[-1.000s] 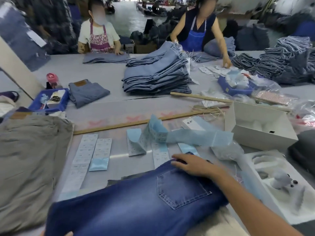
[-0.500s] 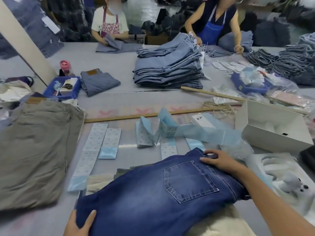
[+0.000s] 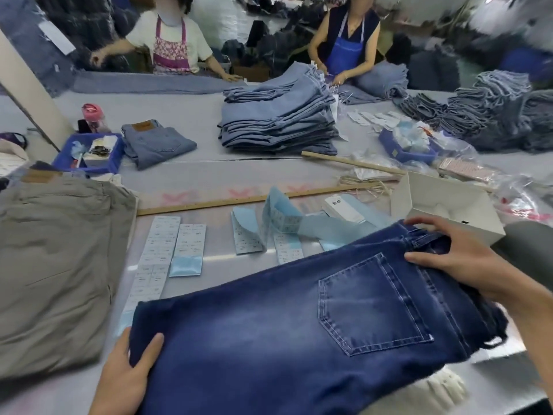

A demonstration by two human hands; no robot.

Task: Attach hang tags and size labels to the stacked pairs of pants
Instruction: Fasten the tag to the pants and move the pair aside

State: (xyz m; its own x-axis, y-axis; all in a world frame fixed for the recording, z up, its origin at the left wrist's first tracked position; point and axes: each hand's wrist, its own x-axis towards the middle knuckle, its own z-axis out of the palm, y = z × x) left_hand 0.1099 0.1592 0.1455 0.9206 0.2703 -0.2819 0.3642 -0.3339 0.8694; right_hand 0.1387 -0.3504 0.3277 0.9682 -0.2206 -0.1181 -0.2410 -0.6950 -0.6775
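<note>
Grey table (image 3: pixel 191 181), folded jeans (image 3: pixel 299 339), label strips (image 3: pixel 161 244)

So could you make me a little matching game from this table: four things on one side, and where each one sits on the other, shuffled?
Things:
1. dark blue denim jeans
2. folded khaki trousers
3. open white cardboard box
4. tall stack of light blue jeans

Places:
A. far middle of the table
B. at the near left
C. right, just beyond the right hand
D. nearest, held by both hands, left hand at the hem end

Pairs: 1-D, 2-B, 3-C, 4-A
</note>
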